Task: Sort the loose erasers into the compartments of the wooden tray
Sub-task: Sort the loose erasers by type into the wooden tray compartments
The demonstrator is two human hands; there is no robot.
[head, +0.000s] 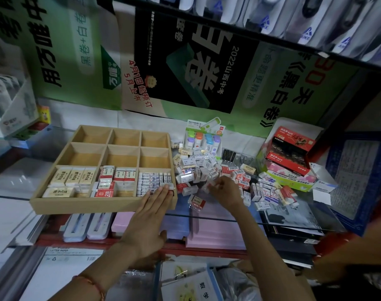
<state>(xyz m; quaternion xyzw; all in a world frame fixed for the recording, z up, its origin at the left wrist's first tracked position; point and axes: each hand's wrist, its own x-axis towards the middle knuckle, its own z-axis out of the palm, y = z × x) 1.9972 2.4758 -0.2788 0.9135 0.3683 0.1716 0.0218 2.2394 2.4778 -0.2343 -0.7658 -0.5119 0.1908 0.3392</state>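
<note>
A wooden tray point(102, 204) with nine compartments sits on the glass counter at left. Its near row holds cream erasers point(73, 177), red-and-white 2B erasers point(111, 181) and white erasers with blue print point(151, 181); the six far compartments hold nothing. My left hand point(151, 213) lies flat, straight fingers pressing on the white erasers in the near right compartment. A heap of loose erasers point(206, 170) lies right of the tray. My right hand point(225, 189) reaches into the heap, fingertips pinching a small wrapped eraser point(208, 185).
A pack of colourful correction tapes point(203, 137) stands behind the heap. Red and floral boxes point(289, 157) are stacked at right, more erasers point(272, 194) scattered before them. Posters line the back wall, a shelf hangs overhead. The counter's glass edge runs under my wrists.
</note>
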